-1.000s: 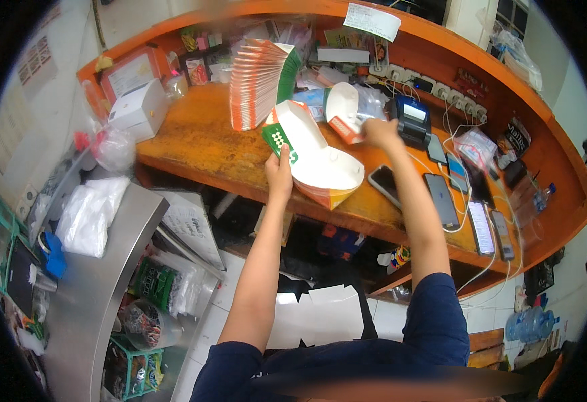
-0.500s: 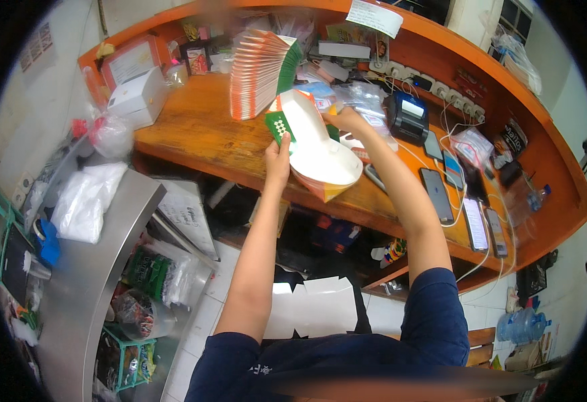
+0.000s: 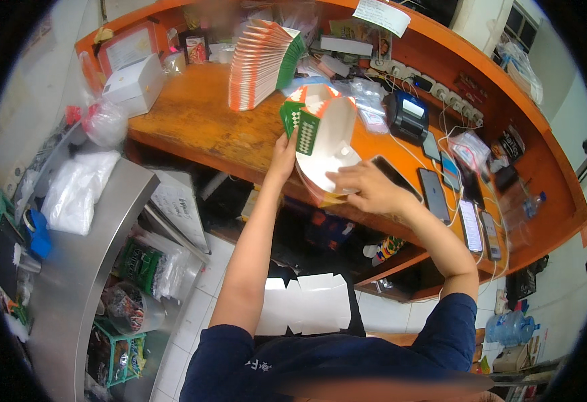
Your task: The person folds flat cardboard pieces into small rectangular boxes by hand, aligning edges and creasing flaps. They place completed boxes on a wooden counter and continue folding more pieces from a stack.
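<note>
A partly folded paper food box, white inside with green, orange and patterned outer panels, is held above the near edge of the wooden counter. My left hand grips its green left side, thumb against the panel. My right hand is at the box's lower right, fingers over the white inner flap and thumb near the outer edge. Behind the box, a fanned stack of flat orange, white and green boxes stands on the counter. White card pieces with notched edges lie low in front of my body.
On the orange counter, right of the box, are several phones with cables and a black printer. A white box stands at the far left. A steel table with white plastic bags is at my left.
My right hand has moved from the box's upper right down to its lower flap. The box has turned more upright, its side panels folded further up. My left hand keeps its hold.
</note>
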